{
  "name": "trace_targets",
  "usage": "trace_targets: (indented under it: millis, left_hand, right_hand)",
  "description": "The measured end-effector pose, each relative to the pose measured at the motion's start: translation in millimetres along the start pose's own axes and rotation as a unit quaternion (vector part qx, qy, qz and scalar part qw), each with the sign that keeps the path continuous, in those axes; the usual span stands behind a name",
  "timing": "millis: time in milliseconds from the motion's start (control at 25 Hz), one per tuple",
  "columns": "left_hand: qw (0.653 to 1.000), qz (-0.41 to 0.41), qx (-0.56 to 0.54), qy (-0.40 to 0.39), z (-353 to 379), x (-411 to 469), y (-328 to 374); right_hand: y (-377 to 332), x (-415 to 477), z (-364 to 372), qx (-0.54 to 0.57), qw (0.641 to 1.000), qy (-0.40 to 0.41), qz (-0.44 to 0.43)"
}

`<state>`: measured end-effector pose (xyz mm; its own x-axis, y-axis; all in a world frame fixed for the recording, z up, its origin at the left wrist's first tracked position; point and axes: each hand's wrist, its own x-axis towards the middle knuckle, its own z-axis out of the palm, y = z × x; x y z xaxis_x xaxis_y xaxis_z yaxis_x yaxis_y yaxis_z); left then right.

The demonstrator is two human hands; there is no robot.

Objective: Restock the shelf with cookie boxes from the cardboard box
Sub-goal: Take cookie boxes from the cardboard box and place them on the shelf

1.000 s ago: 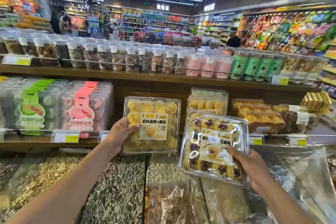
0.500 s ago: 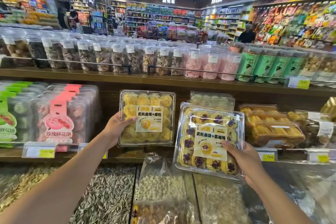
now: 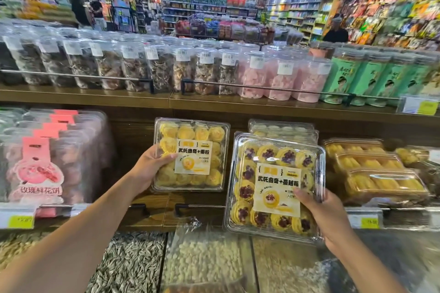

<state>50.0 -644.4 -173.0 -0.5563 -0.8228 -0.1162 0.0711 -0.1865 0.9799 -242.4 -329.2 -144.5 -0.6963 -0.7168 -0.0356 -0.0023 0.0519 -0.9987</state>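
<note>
Clear plastic slipping: we are holding the plain yellow cookie box (image 3: pixel 190 157) and the berry cookie box (image 3: pixel 273 188) by one side each, so we are judging that either slick shell could tip loose and drop into the seed bins (image 3: pixel 133 261) below the shelf's front edge.
Rail snagging: the lower shelf (image 3: pixel 147 217) is carrying a low metal rail along its front edge, and a box going in too low could catch there and pop its lid.
Stack sliding: the stack of like boxes (image 3: pixel 281 127) is sitting toward the shelf's back, and a crooked landing could shift it.
Left hand (image 3: pixel 147 169): its fingers are curling round the plain yellow cookie box's left edge, thumb lying on the front.
Right hand (image 3: pixel 326 216): it is gripping the berry cookie box's lower right corner, thumb pressing the label.
Plain yellow cookie box, place: it is standing upright over the shelf's middle; we cannot tell whether it is touching the board.
Berry cookie box, place: it is hanging tilted before the shelf's front edge.
Look: both are showing square transparent lids, rows of swirled cookies and a cream label; one all yellow, one with dark purple centres.
</note>
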Motion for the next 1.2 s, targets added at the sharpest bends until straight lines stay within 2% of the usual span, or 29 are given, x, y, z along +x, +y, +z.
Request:
trace_targets:
  millis: [160,280,440,640,800,1000,1120,1200]
  left_hand:
    - [1.0,-0.006,-0.008,-0.01,15.0,17.8,-4.1]
    - [1.0,-0.002,-0.005,0.012,19.1,32.6,-11.6]
    - [0.99,0.025,0.101,0.094,24.5,43.6,-14.4]
    - [0.952,0.062,0.261,0.145,32.5,52.9,-7.4]
    - [0.942,0.047,0.29,0.161,36.7,54.6,-5.8]
    - [0.947,0.021,0.279,0.154,34.6,45.3,-1.2]
    - [0.925,0.028,0.328,0.191,20.9,20.6,-0.7]
    - [0.909,0.073,0.35,0.216,15.9,-9.8,3.5]
  right_hand:
    - [6.7,10.1,0.0,0.014,1.0,0.007,0.011]
    - [13.5,14.7,-1.8,0.017,1.0,-0.003,0.003]
    - [15.3,17.7,-4.4,0.029,1.0,-0.008,0.0]
    - [16.8,17.2,-4.9,0.04,0.999,-0.015,-0.001]
    - [17.9,16.3,-5.6,0.043,0.999,-0.021,0.001]
    - [11.3,10.5,-2.4,0.03,0.999,-0.026,-0.018]
    - [4.9,6.2,-1.2,0.042,0.998,-0.045,-0.02]
    - [0.5,2.4,3.2,0.044,0.997,-0.058,-0.025]
